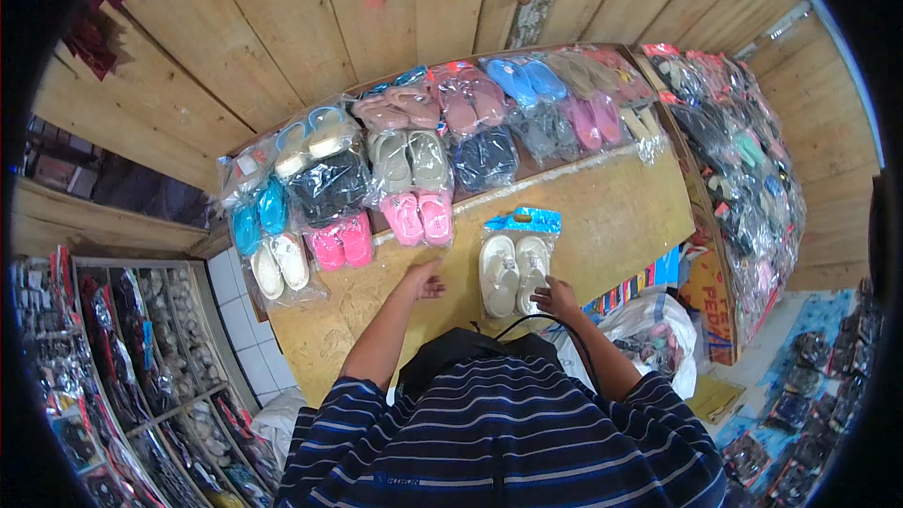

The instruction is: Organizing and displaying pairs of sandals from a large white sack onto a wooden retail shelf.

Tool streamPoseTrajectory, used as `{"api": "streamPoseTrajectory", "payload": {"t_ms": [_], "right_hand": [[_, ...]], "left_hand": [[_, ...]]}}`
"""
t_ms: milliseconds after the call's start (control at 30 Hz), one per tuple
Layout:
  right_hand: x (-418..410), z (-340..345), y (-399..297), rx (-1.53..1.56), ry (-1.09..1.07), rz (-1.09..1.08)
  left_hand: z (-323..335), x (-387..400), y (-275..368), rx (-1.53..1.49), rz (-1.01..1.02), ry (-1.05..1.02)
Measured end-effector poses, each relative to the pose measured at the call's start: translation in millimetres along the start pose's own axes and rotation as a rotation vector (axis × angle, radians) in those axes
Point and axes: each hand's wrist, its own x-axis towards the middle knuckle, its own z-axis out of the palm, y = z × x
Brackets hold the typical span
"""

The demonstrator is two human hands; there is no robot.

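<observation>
A pair of cream sandals (499, 275) in a clear plastic bag with a blue header lies on the yellow wooden table (607, 204) in front of me. My right hand (556, 296) is at the lower right edge of this bag, over the right sandal; whether its fingers grip the plastic I cannot tell. To the left of the bag, my left hand (427, 281) hovers over the table with its fingers apart and nothing in them. Just beyond it lie bagged light pink clogs (417, 219), not touched by the hand.
Bagged footwear in rows, including blue slippers (525, 81) and white clogs (280, 266), lines the table's far and left sides. More bagged goods (748, 183) are heaped at the right. A white sack (670, 324) stands by my right arm; filled shelves (162, 353) stand at the left.
</observation>
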Motion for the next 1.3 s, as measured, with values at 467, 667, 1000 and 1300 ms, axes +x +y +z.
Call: {"api": "streamPoseTrajectory", "payload": {"t_ms": [467,667,1000,1300], "right_hand": [[28.5,-17.4,89.2,0.163,-0.106,0.14],[42.3,-21.5,86.9,-0.158,0.013,0.019],[37.0,-21.7,83.7,-0.003,-0.212,0.073],[30.4,-21.4,58.1,0.375,-0.3,-0.052]], "left_hand": [[90.8,-20.3,-87.0,0.035,-0.245,-0.651],[111.0,-9.9,-101.3,-0.189,-0.164,-0.547],[122.9,-4.5,-119.7,0.274,-0.012,-0.263],[157.6,-43.1,-97.3,-0.267,0.173,-0.201]]}}
